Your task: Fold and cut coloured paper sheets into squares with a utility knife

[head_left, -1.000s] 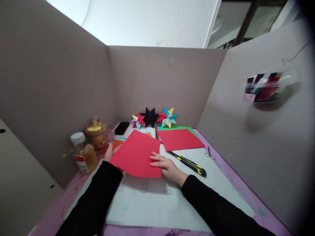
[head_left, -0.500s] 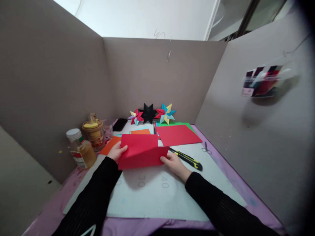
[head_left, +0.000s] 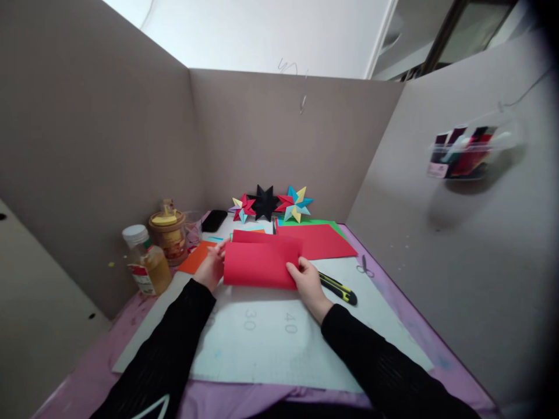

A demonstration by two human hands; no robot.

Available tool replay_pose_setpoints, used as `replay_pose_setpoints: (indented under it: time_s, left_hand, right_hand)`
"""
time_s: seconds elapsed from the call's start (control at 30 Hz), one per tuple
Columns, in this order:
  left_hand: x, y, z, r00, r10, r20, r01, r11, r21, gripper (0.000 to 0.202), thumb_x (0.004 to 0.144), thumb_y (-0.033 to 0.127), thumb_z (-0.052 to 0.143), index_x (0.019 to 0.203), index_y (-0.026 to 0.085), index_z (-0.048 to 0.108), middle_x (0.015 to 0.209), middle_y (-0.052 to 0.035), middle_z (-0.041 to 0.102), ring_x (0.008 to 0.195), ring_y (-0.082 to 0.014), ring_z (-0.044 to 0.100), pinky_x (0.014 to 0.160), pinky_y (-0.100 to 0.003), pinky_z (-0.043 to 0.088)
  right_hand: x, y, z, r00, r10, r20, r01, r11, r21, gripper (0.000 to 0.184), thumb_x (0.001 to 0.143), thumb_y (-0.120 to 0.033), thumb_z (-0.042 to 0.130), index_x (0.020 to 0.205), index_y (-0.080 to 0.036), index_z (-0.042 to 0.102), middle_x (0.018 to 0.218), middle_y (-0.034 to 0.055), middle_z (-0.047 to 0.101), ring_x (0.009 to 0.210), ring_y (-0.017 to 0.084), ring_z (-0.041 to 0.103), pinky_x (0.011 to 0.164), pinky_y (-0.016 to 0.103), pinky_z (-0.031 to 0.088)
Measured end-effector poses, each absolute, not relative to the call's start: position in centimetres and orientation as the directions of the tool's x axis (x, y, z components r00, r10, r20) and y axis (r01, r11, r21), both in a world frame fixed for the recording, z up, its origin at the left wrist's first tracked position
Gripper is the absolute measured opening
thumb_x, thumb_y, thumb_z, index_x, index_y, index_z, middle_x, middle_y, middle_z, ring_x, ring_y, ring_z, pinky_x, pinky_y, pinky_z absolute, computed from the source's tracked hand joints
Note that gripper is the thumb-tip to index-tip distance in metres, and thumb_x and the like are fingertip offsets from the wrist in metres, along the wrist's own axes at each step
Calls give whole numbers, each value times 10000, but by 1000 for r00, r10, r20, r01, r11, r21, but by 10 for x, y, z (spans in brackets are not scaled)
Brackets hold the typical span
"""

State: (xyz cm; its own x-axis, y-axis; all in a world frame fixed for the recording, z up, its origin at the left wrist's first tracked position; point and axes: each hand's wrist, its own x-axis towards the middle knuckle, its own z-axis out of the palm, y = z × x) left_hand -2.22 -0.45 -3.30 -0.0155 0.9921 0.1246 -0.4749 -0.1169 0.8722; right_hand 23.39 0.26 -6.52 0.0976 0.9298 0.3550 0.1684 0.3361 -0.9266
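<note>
Red paper (head_left: 261, 266): right grip (head_left: 308, 281) pinches three o'clock, left grip (head_left: 211, 268) touches nine, closure unclear; uneven pull could skew its layers.

Straight beyond my fingers (head_left: 295, 272) stands a grey-brown back panel (head_left: 262, 134), meeting a left panel (head_left: 109, 145) and a right panel (head_left: 419, 192) that slant past them on either side. High above my fingers, a white surface (head_left: 262, 35) is the brightest thing in view. Up to their far right runs a dark frame (head_left: 443, 41); far to their left, a pale board (head_left: 35, 291); below them, a purple table cover (head_left: 227, 398).
</note>
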Motion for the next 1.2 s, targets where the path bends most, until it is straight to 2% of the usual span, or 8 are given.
replay_pose_setpoints:
  time_s: [0.13, 0.23, 0.33, 0.5, 0.9, 1.03, 1.13, 1.2]
  left_hand:
    - [-18, -6, -36, -7, 982, 188, -322, -180, 930, 896, 523, 342, 806, 1308, 191, 400, 1198, -147, 562, 1052, -260, 564, 852, -300, 456]
    - [-15, -3, -43, -42, 975, 216, -195, -220, 956, 953, 507, 250, 819, 1332, 174, 348, 1148, -148, 591, 1016, -253, 583, 839, -310, 464]
    - [-11, 0, -48, -86, 978, 188, -166, -200, 966, 847, 540, 356, 790, 1267, 143, 411, 1038, -136, 647, 923, -251, 621, 790, -353, 487]
    - [-5, -2, -50, -187, 959, 214, -38, -225, 974, 492, 556, 471, 740, 874, 119, 610, 849, -101, 687, 745, -211, 635, 683, -311, 490]
    - [-7, -10, -46, -238, 936, 260, 299, -184, 936, 379, 649, 484, 640, 517, 156, 503, 450, 43, 491, 442, -84, 429, 437, -198, 311]
    - [-5, -12, -40, -199, 954, 225, 97, -210, 973, 337, 579, 450, 714, 663, 148, 589, 572, 12, 601, 554, -135, 559, 526, -224, 420]
    - [-3, -12, -37, -222, 958, 183, -170, -222, 960, 495, 513, 401, 773, 899, 143, 599, 763, -46, 683, 723, -193, 636, 677, -294, 489]
    - [-3, -11, -36, -251, 957, 146, -251, -210, 945, 509, 501, 386, 788, 902, 138, 596, 760, -55, 690, 723, -195, 646, 707, -312, 497]
  right_hand:
    - [240, 2, -63, 158, 897, 414, 286, 360, -888, 352, 749, -390, 574, 582, -212, 319, 557, -66, 315, 536, 102, 293, 497, 234, 255]
    - [241, 0, -63, 167, 898, 406, 255, 359, -898, 343, 758, -415, 567, 599, -211, 342, 570, -63, 354, 540, 104, 307, 499, 234, 267]
    - [241, -2, -64, 186, 899, 398, 205, 361, -910, 351, 755, -427, 580, 608, -209, 346, 577, -59, 379, 539, 102, 321, 496, 231, 279]
    - [239, -6, -63, 167, 914, 371, 88, 361, -928, 314, 770, -437, 572, 655, -207, 392, 609, -44, 445, 552, 111, 373, 507, 232, 321]
    - [238, -9, -62, 152, 930, 335, -53, 346, -937, 281, 798, -433, 543, 696, -214, 400, 634, -38, 463, 559, 113, 397, 498, 228, 336]
    - [239, -7, -65, 128, 929, 348, -14, 353, -936, 325, 775, -442, 569, 659, -217, 366, 599, -48, 428, 539, 107, 370, 490, 225, 326]
    - [239, -5, -69, 75, 933, 353, 20, 352, -936, 336, 775, -427, 575, 647, -215, 349, 601, -51, 418, 544, 106, 369, 498, 223, 328]
    - [239, -5, -70, 51, 936, 349, 21, 348, -937, 322, 786, -420, 565, 655, -213, 357, 612, -49, 424, 554, 108, 380, 509, 225, 335]
